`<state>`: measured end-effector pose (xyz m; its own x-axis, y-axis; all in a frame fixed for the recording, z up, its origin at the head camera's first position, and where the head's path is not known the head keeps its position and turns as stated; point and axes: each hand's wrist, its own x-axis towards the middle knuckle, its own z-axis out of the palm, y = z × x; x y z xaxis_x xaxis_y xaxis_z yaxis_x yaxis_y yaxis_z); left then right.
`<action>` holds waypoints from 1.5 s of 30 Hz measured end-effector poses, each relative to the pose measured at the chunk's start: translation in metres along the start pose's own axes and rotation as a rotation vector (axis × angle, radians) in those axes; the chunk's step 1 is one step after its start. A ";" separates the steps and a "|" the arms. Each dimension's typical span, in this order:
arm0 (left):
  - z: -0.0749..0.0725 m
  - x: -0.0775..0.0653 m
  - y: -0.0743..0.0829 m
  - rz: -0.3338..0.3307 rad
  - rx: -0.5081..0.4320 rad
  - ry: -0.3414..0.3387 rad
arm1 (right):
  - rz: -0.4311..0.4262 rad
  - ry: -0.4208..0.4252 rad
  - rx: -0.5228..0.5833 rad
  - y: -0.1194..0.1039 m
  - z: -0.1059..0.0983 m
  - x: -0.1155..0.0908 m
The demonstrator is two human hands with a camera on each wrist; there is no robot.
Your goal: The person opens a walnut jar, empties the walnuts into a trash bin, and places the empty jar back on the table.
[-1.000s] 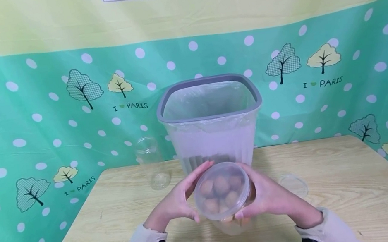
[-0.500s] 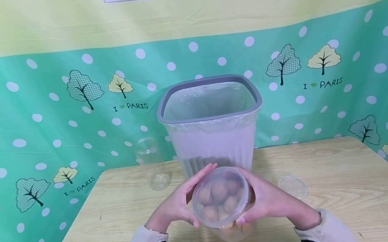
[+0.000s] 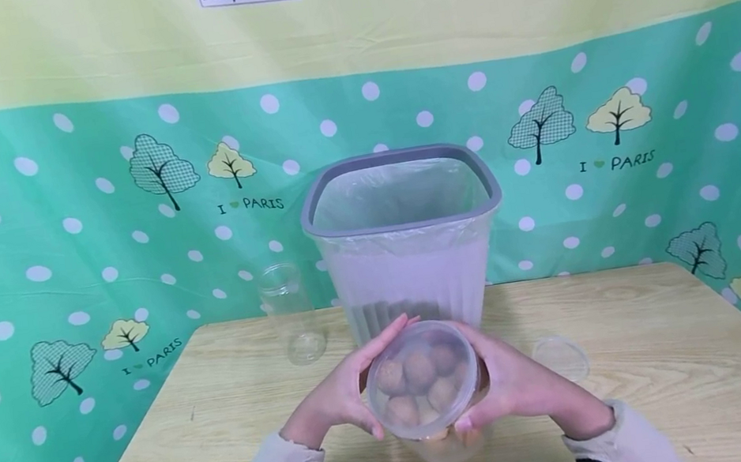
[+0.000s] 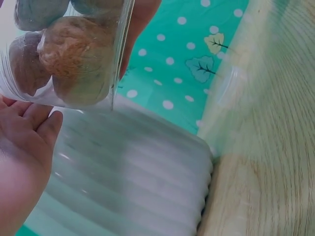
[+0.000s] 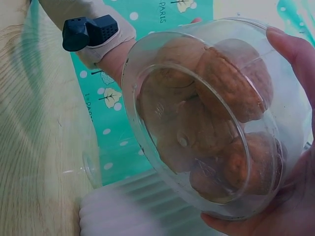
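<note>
With counter [image 3: 693, 366] room on either side and a trash bin [image 3: 413, 272] just beyond, the left hand [image 3: 346, 394] and right hand [image 3: 511, 378] clamp curved fingers around a tilted jar of walnuts [image 3: 424, 379].

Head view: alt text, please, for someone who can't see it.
A person's left hand and right hand hold a tilted clear jar of round brown items over a wooden table. Behind it stands a pale, grey-rimmed bin; a tall clear container is left of the bin, and a clear round object right of the jar.
</note>
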<state>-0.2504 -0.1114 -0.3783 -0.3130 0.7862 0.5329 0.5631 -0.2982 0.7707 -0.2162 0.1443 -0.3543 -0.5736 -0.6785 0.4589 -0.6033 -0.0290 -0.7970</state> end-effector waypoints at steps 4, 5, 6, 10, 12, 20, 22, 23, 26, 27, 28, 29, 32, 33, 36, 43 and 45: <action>0.000 0.000 -0.001 0.005 -0.015 0.015 | 0.018 0.004 0.014 0.000 0.000 0.000; 0.000 0.000 -0.002 0.004 -0.020 0.017 | 0.022 0.004 0.020 0.000 0.000 0.000; 0.000 0.000 -0.002 0.002 -0.026 0.020 | 0.024 0.005 0.021 0.000 0.000 0.000; 0.000 -0.001 -0.003 -0.010 -0.031 0.023 | 0.037 0.013 -0.001 -0.001 0.000 -0.001; 0.000 -0.001 -0.003 -0.017 -0.028 0.027 | 0.051 0.023 -0.025 -0.001 0.001 -0.001; 0.000 -0.002 -0.003 -0.048 0.002 0.069 | 0.091 0.063 -0.091 -0.001 0.002 -0.002; 0.000 -0.002 -0.003 -0.048 0.008 0.076 | 0.104 0.073 -0.088 -0.002 0.002 -0.002; 0.000 -0.002 -0.003 -0.049 0.015 0.080 | 0.111 0.079 -0.088 -0.003 0.003 -0.002; 0.001 -0.001 -0.002 -0.054 0.025 0.093 | 0.131 0.102 -0.093 -0.004 0.003 -0.003; 0.001 -0.001 -0.002 -0.056 0.026 0.102 | 0.127 0.108 -0.102 -0.003 0.002 -0.003; 0.001 0.000 -0.001 -0.059 0.027 0.111 | 0.129 0.116 -0.107 -0.003 0.002 -0.003; 0.002 0.000 0.000 -0.062 0.027 0.122 | 0.129 0.124 -0.119 -0.002 0.002 -0.003; 0.003 0.002 0.002 -0.073 0.017 0.162 | 0.124 0.141 -0.139 -0.001 0.001 -0.003; 0.004 0.002 0.002 -0.075 0.020 0.176 | 0.124 0.146 -0.140 0.000 0.001 -0.003; 0.006 0.003 0.003 -0.082 0.051 0.218 | 0.120 0.160 -0.145 0.000 0.001 -0.002; 0.014 0.007 0.008 -0.103 0.050 0.295 | 0.102 0.174 -0.128 -0.004 0.001 0.001; 0.016 0.008 0.010 -0.098 0.035 0.314 | 0.088 0.165 -0.104 -0.005 0.001 0.002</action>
<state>-0.2347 -0.0989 -0.3716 -0.5841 0.6033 0.5430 0.5431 -0.2067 0.8138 -0.2138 0.1427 -0.3501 -0.7043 -0.5456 0.4542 -0.5960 0.1068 -0.7959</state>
